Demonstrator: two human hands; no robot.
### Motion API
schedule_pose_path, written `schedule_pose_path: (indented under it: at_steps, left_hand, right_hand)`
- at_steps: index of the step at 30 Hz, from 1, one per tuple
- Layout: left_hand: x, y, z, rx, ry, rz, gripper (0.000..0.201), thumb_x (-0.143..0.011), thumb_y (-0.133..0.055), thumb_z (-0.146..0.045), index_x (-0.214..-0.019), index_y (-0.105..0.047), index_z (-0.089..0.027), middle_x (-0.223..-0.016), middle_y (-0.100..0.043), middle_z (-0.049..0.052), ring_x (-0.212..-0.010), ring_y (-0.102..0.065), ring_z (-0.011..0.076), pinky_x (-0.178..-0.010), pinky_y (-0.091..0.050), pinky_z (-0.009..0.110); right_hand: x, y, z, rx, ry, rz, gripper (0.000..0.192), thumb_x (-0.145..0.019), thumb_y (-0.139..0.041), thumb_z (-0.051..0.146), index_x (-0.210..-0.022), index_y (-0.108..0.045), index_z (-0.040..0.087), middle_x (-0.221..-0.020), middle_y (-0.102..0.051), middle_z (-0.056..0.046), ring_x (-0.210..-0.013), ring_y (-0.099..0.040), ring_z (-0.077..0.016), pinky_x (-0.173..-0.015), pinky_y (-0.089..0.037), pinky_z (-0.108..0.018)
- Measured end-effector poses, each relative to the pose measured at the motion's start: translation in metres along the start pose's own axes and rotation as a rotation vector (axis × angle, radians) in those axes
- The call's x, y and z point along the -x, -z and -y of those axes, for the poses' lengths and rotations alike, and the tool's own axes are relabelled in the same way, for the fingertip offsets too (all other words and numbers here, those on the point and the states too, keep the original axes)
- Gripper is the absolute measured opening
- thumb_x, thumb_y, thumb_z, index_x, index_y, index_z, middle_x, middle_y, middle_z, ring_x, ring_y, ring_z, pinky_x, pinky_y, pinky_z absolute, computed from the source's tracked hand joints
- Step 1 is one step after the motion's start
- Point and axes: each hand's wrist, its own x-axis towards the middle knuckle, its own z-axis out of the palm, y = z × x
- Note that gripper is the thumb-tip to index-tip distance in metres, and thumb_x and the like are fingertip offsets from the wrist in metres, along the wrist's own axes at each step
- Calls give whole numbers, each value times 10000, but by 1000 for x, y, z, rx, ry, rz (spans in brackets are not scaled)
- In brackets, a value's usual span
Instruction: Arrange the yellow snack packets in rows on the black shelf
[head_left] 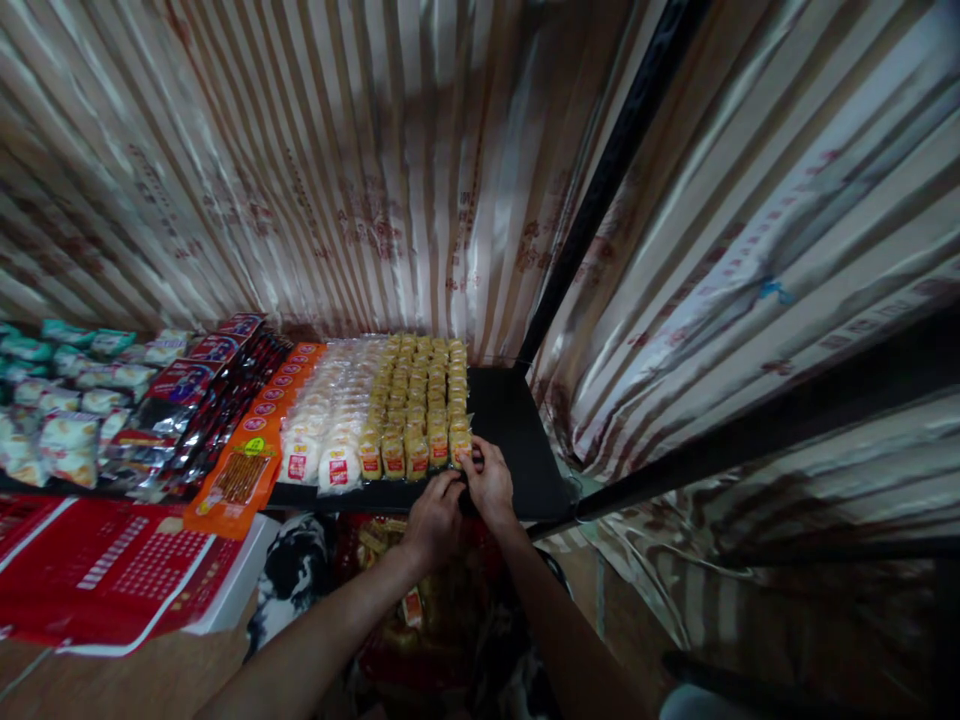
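Note:
Small yellow snack packets (416, 400) with red labels stand in several tight rows on a black shelf (521, 425). My right hand (491, 485) is at the front of the rightmost row, thumb and fingers closed on the front yellow packet (460, 442). Just left of it, at the shelf's front edge, my left hand (435, 522) has its fingers curled together; whether anything is inside them is hidden. Rows of white-wrapped packets (341, 465) adjoin the yellow ones. Between my forearms, more yellow packets (411, 605) lie in a dark red container or bag, partly hidden.
An orange pack of sticks (244, 470) overhangs the shelf's front edge. Dark red packs (199, 375) and white-and-green packets (71, 440) fill the left. A red box (112, 570) sits below. Black posts (600, 190) and striped curtains (420, 180) surround the shelf.

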Motion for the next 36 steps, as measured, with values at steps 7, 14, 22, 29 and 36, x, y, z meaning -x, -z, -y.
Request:
schedule_pose_path:
  at_steps: [7,14,22,29,36]
  left_hand:
    - [-3,-14,22,-131,-207,51,501,-754,-393,-59,-1248,-453,-3,-1273,-492,201,-1250,-396,266,-1040,-392,419]
    - [-6,-23,28,-252,-155,113,624,-762,-500,-180,-1343,-343,-18,-1353,-425,202,-1276,-369,279,-1060,-347,417]
    - [-4,-34,36,-341,-150,85,561,-795,-431,-184,-1328,-374,-19,-1356,-445,184,-1298,-357,258,-1082,-298,389]
    - [-3,-39,39,-347,-199,-3,586,-788,-401,-178,-1341,-321,-2,-1347,-439,222,-1303,-350,281,-1052,-322,440]
    - [-3,-38,39,-401,-276,-64,537,-834,-363,-193,-1326,-342,21,-1328,-462,226,-1302,-357,259,-1054,-326,405]
  right_hand:
    - [1,0,3,-40,15,-8,343,-809,-476,296,-1106,-588,164,-1048,-586,-110,-827,-622,-184,-723,-553,-322]
    - [1,-1,0,-118,-12,16,347,-819,-474,344,-1100,-587,173,-1053,-580,-103,-883,-615,-177,-728,-558,-302]
    - [-13,-6,-4,-271,-193,29,535,-878,-300,518,-1181,-576,174,-1234,-569,-108,-1176,-499,-207,-1041,-375,-381]
    - [-13,-14,0,-459,-254,65,622,-887,-207,590,-1263,-531,214,-1225,-601,-61,-1164,-521,-207,-998,-416,-368]
    - [-12,-12,0,-417,-276,13,642,-877,-239,595,-1277,-509,172,-1297,-541,-86,-1215,-476,-202,-1064,-338,-366]
